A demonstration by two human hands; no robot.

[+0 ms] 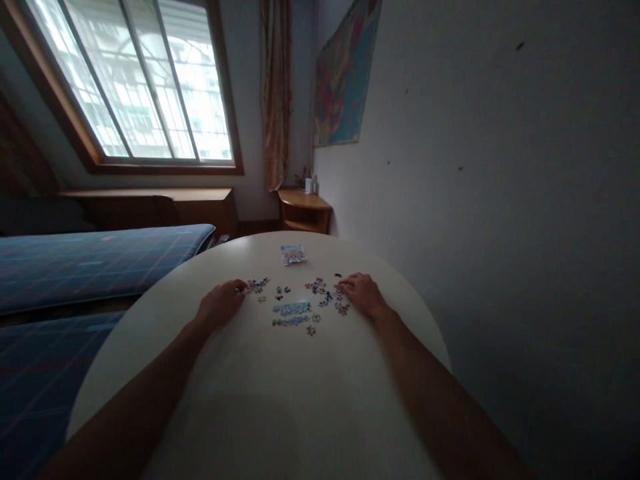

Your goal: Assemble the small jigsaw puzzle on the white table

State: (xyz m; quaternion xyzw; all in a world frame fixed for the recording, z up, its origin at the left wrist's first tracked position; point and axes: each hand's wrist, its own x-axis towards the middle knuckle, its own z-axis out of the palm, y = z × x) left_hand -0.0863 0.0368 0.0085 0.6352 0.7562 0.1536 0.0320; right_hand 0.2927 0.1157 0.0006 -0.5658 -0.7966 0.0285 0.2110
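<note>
The left hand curled beside the left puzzle pieces; whether it gripped one could not be told. Centrally, on the white table, two joined strips lay nearer than a printed packet, presumably kept between the loose piles for easy reach. The right puzzle pieces met the right hand, its grasp likewise unclear. Piece prints proved illegible.
</note>
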